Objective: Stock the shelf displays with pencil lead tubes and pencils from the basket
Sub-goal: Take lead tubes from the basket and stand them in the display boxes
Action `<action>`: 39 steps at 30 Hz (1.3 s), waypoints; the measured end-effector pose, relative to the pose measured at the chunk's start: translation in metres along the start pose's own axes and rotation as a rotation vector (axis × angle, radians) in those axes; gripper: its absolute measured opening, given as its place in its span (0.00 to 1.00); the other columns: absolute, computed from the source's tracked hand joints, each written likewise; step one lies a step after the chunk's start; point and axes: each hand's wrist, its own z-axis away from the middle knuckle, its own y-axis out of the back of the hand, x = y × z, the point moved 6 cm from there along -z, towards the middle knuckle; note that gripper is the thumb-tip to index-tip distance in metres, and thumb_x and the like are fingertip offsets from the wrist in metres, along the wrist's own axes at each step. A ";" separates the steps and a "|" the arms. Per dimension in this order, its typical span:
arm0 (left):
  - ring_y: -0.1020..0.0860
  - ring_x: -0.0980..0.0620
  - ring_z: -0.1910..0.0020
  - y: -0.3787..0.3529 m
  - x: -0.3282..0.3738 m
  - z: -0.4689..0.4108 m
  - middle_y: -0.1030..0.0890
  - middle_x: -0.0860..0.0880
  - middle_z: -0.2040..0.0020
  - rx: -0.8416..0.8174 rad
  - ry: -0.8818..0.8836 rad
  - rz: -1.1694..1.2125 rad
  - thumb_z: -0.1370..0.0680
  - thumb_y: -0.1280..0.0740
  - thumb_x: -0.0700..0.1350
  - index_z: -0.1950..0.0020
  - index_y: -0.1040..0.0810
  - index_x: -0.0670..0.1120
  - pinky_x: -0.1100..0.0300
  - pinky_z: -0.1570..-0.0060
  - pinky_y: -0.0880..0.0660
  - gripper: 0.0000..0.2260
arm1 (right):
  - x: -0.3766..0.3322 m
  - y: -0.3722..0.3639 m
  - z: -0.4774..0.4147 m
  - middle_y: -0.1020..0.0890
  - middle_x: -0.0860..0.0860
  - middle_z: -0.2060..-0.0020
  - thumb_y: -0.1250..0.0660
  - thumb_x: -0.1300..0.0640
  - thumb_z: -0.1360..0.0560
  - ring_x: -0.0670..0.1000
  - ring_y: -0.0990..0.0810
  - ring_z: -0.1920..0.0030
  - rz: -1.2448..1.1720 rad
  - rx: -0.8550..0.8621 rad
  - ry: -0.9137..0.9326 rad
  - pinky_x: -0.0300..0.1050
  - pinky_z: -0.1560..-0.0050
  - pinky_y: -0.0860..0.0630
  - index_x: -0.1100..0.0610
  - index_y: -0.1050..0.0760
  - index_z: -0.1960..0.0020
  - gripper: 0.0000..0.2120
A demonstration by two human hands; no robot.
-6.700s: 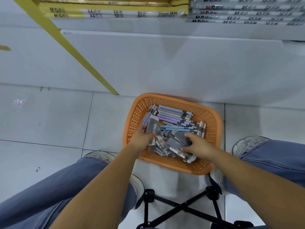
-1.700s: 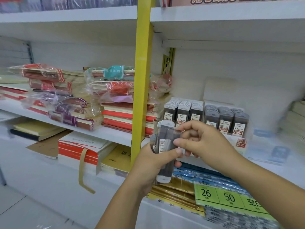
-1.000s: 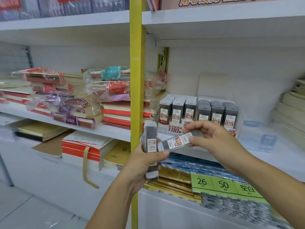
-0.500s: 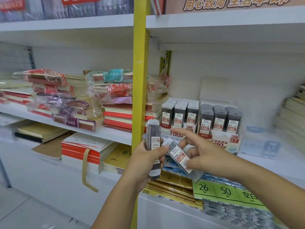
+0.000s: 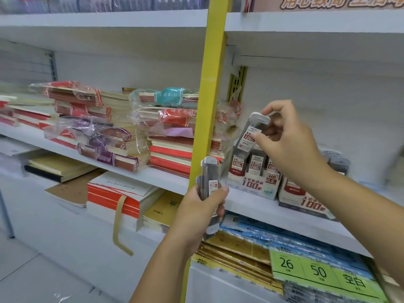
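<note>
My left hand (image 5: 202, 206) grips a small upright bundle of grey lead tubes (image 5: 210, 180) in front of the yellow shelf post. A single grey lead tube (image 5: 251, 134) with a white cap and a red-and-white label is pinched in my right hand (image 5: 286, 143), tilted, just above the left display box (image 5: 253, 182) marked HB 0.5. That box holds several upright tubes. A second display box (image 5: 301, 200) stands to its right, partly hidden by my right forearm. The basket is out of view.
A yellow post (image 5: 209, 95) divides the shelving. Wrapped stacks of notebooks (image 5: 166, 132) fill the shelf left of the display boxes. Blue and gold packs (image 5: 251, 241) lie on the lower shelf above green price tags (image 5: 317, 272). White shelf board (image 5: 262, 211) runs under the boxes.
My right hand has lifted one tube away from the bundle, up and right, over the 0.5 display box. My left hand keeps the bundle about where it was.
</note>
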 end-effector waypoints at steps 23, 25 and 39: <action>0.14 0.47 0.54 -0.016 0.014 0.015 0.14 0.41 0.47 -0.257 -0.033 0.179 0.28 0.26 0.53 0.42 0.19 0.50 0.60 0.60 0.19 0.16 | 0.008 -0.030 0.059 0.20 0.38 0.53 0.35 0.51 0.22 0.38 0.23 0.51 -0.258 -0.256 -0.220 0.29 0.52 0.28 0.36 0.25 0.41 0.13; 0.14 0.47 0.55 -0.023 0.012 0.017 0.14 0.40 0.48 -0.291 -0.020 0.163 0.29 0.25 0.53 0.43 0.18 0.50 0.60 0.62 0.19 0.16 | 0.011 -0.036 0.070 0.18 0.45 0.53 0.31 0.56 0.24 0.46 0.21 0.51 -0.422 -0.326 -0.319 0.40 0.48 0.23 0.37 0.23 0.42 0.16; 0.24 0.52 0.67 -0.028 -0.009 0.021 0.18 0.44 0.64 -0.203 0.054 -0.039 0.27 0.25 0.49 0.41 0.21 0.43 0.63 0.68 0.27 0.18 | 0.049 0.000 0.134 0.16 0.47 0.57 0.32 0.61 0.24 0.48 0.16 0.58 -0.509 -0.172 -0.513 0.42 0.61 0.20 0.40 0.26 0.48 0.15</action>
